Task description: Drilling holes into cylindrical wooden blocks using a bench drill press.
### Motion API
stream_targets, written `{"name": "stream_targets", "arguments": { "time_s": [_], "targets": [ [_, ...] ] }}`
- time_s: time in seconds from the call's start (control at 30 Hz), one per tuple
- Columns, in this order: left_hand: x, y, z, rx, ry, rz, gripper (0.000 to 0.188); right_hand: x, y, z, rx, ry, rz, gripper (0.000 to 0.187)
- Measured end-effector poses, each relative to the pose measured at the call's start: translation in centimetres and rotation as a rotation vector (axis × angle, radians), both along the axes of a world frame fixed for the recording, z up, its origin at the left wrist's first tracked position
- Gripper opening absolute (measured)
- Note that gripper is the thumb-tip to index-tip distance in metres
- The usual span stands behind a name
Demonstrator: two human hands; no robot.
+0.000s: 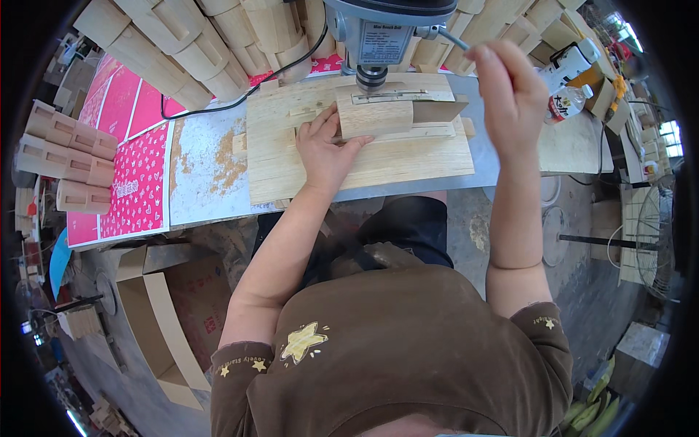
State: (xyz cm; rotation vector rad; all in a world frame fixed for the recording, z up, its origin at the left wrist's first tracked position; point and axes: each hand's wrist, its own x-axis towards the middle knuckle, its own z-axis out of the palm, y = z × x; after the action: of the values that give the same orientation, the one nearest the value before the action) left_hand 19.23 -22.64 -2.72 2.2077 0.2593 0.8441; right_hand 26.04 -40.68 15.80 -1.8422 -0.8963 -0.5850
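Under the bench drill press [382, 44] a pale wooden block [378, 118] with a slotted top lies on a wooden baseboard [415, 164]. My left hand [325, 149] grips the block's left end, thumb along its near side and fingers behind. Just above the slot is the drill's chuck [371, 79]; whether a bit touches the wood is hidden. My right hand [512, 95] is raised at the right, its fingers closed round the end of the drill's feed lever [453, 38]. Thin wooden strips [437, 131] on the baseboard border the block.
Stacked round wooden pieces with slots [175, 51] line the back of the bench, and more [76, 156] stand far left. A black cable [251, 91] crosses the bench. At the right stands a plastic bottle [568, 104]. Below, an open cardboard box [164, 320] sits on the floor.
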Motion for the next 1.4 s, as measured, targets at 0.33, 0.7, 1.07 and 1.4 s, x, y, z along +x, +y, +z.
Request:
{"name": "stream_targets", "arguments": {
  "time_s": [0.33, 0.7, 1.07, 1.4],
  "targets": [
    [0.2, -0.2, -0.1, -0.007, 0.01, 0.02, 0.057, 1.8, 1.2, -11.2, 0.172, -0.202, -0.023, 0.005],
    [0.0, 0.2, -0.1, 0.015, -0.011, 0.047, 0.057, 4.2, 3.0, 4.1, 0.005, -0.138, -0.25, 0.029],
    [-0.1, 0.1, 0.0, -0.262, 0.151, -0.028, 0.051, 9.8, -1.0, -2.6, -0.205, 0.272, 0.031, 0.024],
    [-4.7, 5.3, 1.4, -0.434, 0.072, -0.235, 0.04, 4.3, -4.8, -10.8, -0.705, 0.154, 0.072, 0.031]
  ]
}}
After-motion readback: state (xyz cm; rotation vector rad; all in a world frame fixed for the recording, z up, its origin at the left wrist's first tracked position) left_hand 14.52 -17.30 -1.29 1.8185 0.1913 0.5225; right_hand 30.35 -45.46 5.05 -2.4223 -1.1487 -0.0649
